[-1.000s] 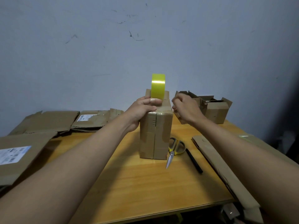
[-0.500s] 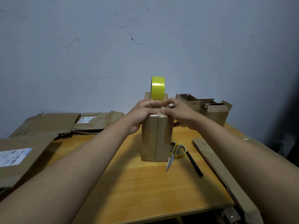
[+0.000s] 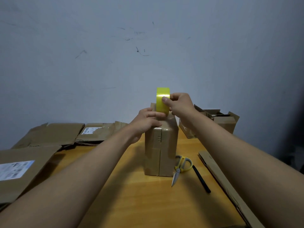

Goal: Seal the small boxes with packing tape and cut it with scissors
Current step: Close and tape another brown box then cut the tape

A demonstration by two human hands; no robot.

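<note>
Worktop (image 3: 148, 203): wood, carries upright box (image 3: 161, 148).
Tape roll (image 3: 162, 101): light, stiff; right hand (image 3: 180, 104) pinches its rim.
Left hand (image 3: 146, 120): fingers pressing box top.

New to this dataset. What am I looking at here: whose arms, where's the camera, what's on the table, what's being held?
No robot here: these are a person's two bare arms, filmed by one wide-angle camera worn on the head, looking forward and down.

The right hand grips a yellow tape roll standing on edge on top of an upright cardboard box. The left hand rests on the box's top, its fingers at the foot of the roll.

On the wooden table: yellow-handled scissors beside the box, a black pen, flattened cardboard to the left, a cardboard strip on the right, and open small boxes at the back right.
</note>
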